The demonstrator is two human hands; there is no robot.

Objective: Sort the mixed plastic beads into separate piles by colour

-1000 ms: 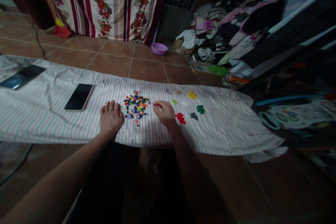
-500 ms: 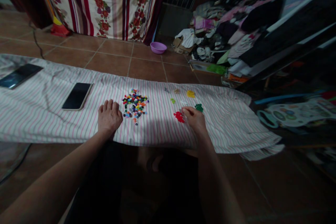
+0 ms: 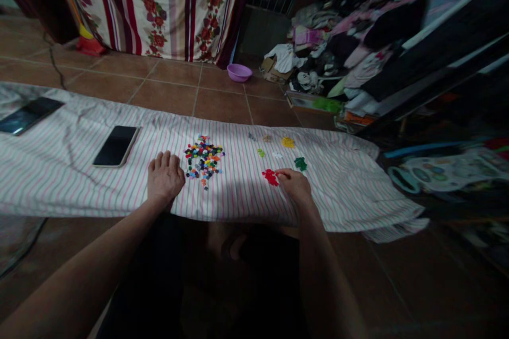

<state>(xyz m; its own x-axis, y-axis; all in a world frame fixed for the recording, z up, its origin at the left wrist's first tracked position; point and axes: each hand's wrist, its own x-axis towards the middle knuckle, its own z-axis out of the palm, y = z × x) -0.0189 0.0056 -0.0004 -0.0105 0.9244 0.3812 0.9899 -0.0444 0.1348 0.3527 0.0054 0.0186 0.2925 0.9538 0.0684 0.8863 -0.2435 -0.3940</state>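
Right hand [image 3: 296, 185]: fingertips narrowed at the edge of the red pieces [image 3: 271, 176]; any piece between them cannot be told. Left hand [image 3: 164, 177]: fingers flat, empty, on the striped cloth [image 3: 59, 175] beside the mixed pile [image 3: 204, 157]. No legible writing.

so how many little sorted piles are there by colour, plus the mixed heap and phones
red pile: 1
dark green pile: 1
yellow pile: 1
light green pile: 1
white pile: 1
mixed heap: 1
phones: 2
total: 8
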